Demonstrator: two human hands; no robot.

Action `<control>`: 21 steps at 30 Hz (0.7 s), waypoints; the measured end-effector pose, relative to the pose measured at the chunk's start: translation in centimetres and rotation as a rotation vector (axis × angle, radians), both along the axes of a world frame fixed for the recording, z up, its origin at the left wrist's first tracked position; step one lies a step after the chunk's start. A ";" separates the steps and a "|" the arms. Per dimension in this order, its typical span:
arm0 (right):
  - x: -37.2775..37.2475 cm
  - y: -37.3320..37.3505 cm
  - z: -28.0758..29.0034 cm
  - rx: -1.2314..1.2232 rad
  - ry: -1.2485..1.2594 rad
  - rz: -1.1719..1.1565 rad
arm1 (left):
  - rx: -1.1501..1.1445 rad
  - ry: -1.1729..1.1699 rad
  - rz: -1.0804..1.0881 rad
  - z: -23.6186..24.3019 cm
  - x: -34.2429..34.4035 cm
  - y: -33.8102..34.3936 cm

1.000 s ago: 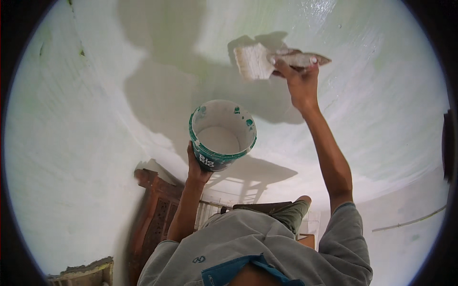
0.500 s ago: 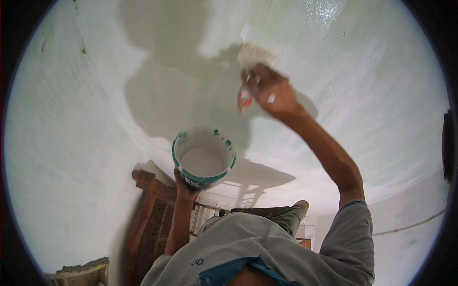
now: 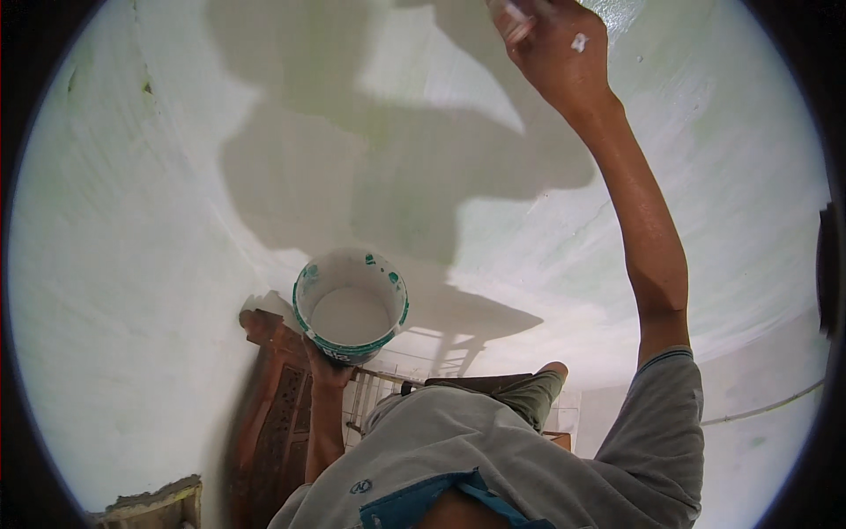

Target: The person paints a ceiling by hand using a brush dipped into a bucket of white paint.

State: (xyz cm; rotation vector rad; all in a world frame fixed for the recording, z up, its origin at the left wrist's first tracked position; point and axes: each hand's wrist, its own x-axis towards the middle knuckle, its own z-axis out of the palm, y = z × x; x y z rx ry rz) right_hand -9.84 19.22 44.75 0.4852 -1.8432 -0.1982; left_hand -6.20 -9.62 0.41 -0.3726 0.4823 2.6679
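Note:
My left hand (image 3: 328, 366) grips a paint bucket (image 3: 352, 346) from below, with its fingers mostly behind and under it. The bucket has a green, paint-smeared rim and tilts so that the white paint (image 3: 351, 316) inside shows. High at the top edge, my right hand (image 3: 564, 57) is closed round a paintbrush, whose pale handle (image 3: 512, 21) shows in part between the fingers. The bristles are cut off by the top of the picture. A dab of white paint sits on the back of that hand. Behind it is a pale green wall (image 3: 529, 234) with whiter patches.
A carved dark wooden piece of furniture (image 3: 286, 401) stands below left, close to my left forearm. A broken-edged opening (image 3: 150, 510) shows at the lower left. A cable (image 3: 762, 411) runs along the wall at right. A dark object (image 3: 827, 269) juts in at the right rim.
My right hand has moved up and to the right with the paintbrush, taking the bristles out of view. The bucket in my left hand has shifted slightly left and down.

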 end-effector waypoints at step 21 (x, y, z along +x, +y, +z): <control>0.2 4.5 3.6 -0.184 0.047 -0.122 | -0.172 0.479 0.028 0.6 1.9 -0.5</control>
